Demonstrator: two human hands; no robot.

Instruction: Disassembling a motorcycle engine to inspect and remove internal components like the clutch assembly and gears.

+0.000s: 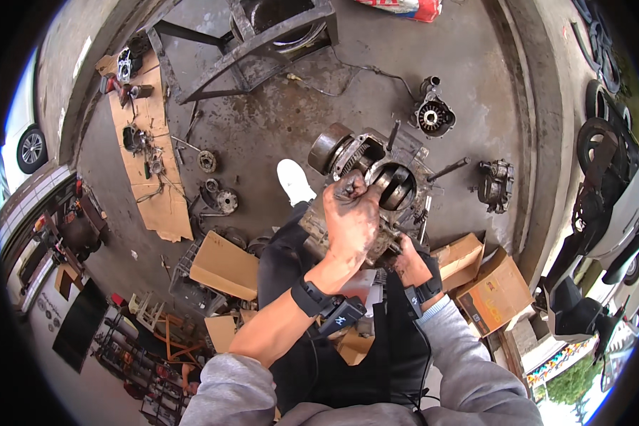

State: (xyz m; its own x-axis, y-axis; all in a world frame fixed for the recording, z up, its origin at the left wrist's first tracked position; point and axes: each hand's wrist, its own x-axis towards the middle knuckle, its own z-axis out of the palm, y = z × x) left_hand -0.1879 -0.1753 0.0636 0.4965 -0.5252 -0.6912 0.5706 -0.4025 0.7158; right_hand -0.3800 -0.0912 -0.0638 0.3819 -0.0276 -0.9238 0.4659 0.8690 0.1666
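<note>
A greasy metal engine block point(412, 153) stands in front of me, with studs sticking out and a round opening that shows dark crank parts point(397, 188) inside. My left hand point(351, 213), blackened with grease, lies over the block with its fingers curled beside that opening. Whatever its fingertips hold, if anything, is hidden. Lower down on the near right side, my right hand point(410, 263) grips the block's edge; some of its fingers are out of sight. A wide round metal drum point(330, 148) juts from the block's far left.
Loose engine parts lie around: a round gear cover point(433, 113) and a dark casting point(495, 186) to the right. On the left, a cardboard strip point(145, 135) carries parts and a red power tool point(115, 89). A metal frame point(241, 60) stands beyond; cardboard boxes point(493, 292) sit close by.
</note>
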